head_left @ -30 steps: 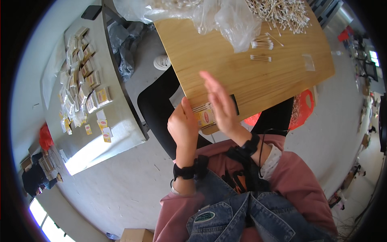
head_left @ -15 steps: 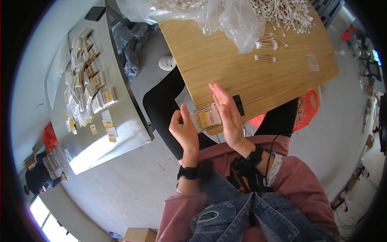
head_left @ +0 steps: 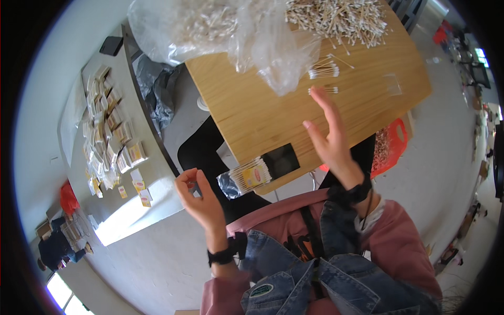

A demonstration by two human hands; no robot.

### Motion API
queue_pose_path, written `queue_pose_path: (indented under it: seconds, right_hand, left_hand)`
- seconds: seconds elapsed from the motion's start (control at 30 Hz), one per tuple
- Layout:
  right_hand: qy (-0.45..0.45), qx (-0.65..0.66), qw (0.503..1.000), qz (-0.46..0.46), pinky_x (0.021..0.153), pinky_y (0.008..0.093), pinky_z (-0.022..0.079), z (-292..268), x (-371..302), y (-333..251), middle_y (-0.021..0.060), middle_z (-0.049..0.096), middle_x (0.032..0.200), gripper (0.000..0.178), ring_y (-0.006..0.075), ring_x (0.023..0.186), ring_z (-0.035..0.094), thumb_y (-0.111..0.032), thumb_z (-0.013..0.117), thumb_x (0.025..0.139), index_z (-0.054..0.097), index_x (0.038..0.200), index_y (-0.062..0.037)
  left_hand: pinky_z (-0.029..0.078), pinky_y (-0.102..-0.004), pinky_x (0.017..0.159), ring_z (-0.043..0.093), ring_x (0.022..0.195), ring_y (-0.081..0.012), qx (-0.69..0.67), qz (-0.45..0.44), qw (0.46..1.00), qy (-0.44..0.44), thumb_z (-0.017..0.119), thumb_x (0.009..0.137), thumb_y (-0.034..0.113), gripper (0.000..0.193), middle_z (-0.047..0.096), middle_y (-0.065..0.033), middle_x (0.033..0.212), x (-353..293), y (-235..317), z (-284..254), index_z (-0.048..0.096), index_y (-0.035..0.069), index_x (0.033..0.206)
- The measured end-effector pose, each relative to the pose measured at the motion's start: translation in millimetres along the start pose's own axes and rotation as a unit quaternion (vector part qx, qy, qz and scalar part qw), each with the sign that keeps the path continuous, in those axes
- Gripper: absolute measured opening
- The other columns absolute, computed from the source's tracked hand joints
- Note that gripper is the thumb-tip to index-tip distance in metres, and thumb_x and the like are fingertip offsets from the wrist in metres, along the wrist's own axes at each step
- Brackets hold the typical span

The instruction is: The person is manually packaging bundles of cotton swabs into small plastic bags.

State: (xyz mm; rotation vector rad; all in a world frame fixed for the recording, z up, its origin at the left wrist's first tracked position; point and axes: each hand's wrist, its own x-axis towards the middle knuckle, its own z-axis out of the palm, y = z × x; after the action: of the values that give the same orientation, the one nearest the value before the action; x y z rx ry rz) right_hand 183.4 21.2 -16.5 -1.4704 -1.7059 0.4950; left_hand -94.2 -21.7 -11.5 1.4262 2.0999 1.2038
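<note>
A clear pack of cotton swabs (head_left: 251, 175) with a yellow card inside lies at the near left corner of the table, one wrapper end hanging past the edge. Its other end meets a flat black pad (head_left: 283, 159). Off the table, left of the pack, my left hand (head_left: 202, 202) is loosely curled, with a gap between thumb and fingers and nothing visible in it. My right hand (head_left: 333, 144) reaches over the table, thumb and fingers apart and empty. Its fingertips partly cover a small row of swabs (head_left: 331, 90); a fanned bunch of swabs (head_left: 324, 69) lies just beyond.
A big heap of loose swabs (head_left: 341, 21) and a clear plastic bag (head_left: 278, 63) fill the wooden table's (head_left: 252, 115) far side. On a grey table (head_left: 157, 186) at left are many filled packs (head_left: 107, 126). A red basket (head_left: 391, 149) stands beyond the right edge.
Both hands have let go of the swab pack, which now lies on the table. My left hand has drawn left and down; my right hand has moved right, toward the small swab row.
</note>
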Motion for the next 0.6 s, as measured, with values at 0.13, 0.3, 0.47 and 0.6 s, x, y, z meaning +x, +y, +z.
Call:
queue_pose_path:
  seconds: [0.13, 0.3, 0.47, 0.6]
  right_hand:
    - [-0.074, -0.141, 0.987, -0.035, 0.114, 0.0457, 0.034, -48, 31, 45, 0.0116, 0.050, 0.144, 0.061, 0.0360, 0.139, 0.039, 0.002, 0.069, 0.079, 0.051, 0.137, -0.0085]
    - [-0.094, -0.195, 0.973, -0.082, 0.114, 0.0458, 0.035, -60, 51, 65, 0.0061, 0.055, 0.137, 0.054, 0.0287, 0.135, 0.044, -0.006, 0.073, 0.079, 0.056, 0.129, -0.0094]
    - [-0.061, -0.171, 0.980, -0.080, 0.115, 0.0463, 0.035, -59, 60, 71, 0.0050, 0.059, 0.129, 0.049, 0.0269, 0.130, 0.048, -0.011, 0.075, 0.077, 0.060, 0.123, -0.0091]
    - [-0.069, -0.159, 0.981, -0.093, 0.114, 0.0466, 0.036, -64, 61, 88, 0.0036, 0.062, 0.119, 0.039, 0.0251, 0.124, 0.052, -0.011, 0.075, 0.076, 0.065, 0.113, -0.0081]
  left_hand:
    - [0.050, -0.0349, 0.073, 0.065, 0.083, -0.0229, -0.039, 0.052, 0.952, -0.300, 0.070, 0.085, 0.004, 0.015, 0.065, -0.0111, 0.090, 21, 68, 0, 0.065, 0.001, 0.099]
    - [0.051, -0.0402, 0.079, 0.063, 0.096, -0.0336, -0.013, 0.269, 0.858, -0.438, 0.073, 0.078, 0.005, 0.037, 0.065, -0.0131, 0.104, 29, 122, 85, 0.063, 0.005, 0.113]
    - [0.049, -0.0409, 0.095, 0.058, 0.116, -0.0346, 0.010, 0.368, 0.879, -0.304, 0.077, 0.075, 0.007, 0.054, 0.063, -0.0139, 0.123, 31, 142, 175, 0.057, 0.003, 0.125]
    - [0.047, -0.0425, 0.098, 0.056, 0.118, -0.0347, 0.022, 0.391, 0.871, -0.296, 0.077, 0.075, 0.008, 0.055, 0.062, -0.0136, 0.126, 29, 139, 200, 0.057, 0.004, 0.126]
